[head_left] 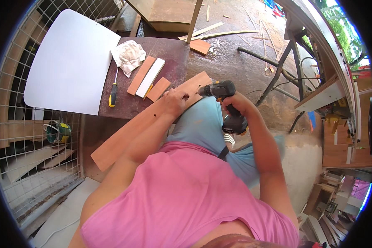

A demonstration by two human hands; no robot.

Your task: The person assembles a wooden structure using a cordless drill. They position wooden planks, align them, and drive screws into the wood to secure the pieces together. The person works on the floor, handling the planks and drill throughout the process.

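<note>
A long reddish-brown wooden board (130, 135) slants across my lap, its far end beside the table. Small dark holes show in its face. My right hand (237, 103) grips a black cordless drill (232, 117) by its handle, the chuck pointing left over the far part of the board. Fingers curled, my left hand (175, 102) rests on the board just left of the drill's tip. What lies inside those fingers, if anything, is hidden. Beyond it on the table are a short wood piece (158, 88), a white strip (151, 77) and a brown strip (140, 76).
The dark brown table (169, 49) also bears a yellow-and-black screwdriver (113, 95), a crumpled cloth (129, 56) and a large white panel (72, 62). Wire mesh (12, 136) stands at left. Wood offcuts (211, 31) litter the floor; a metal-legged stand (283, 66) is at right.
</note>
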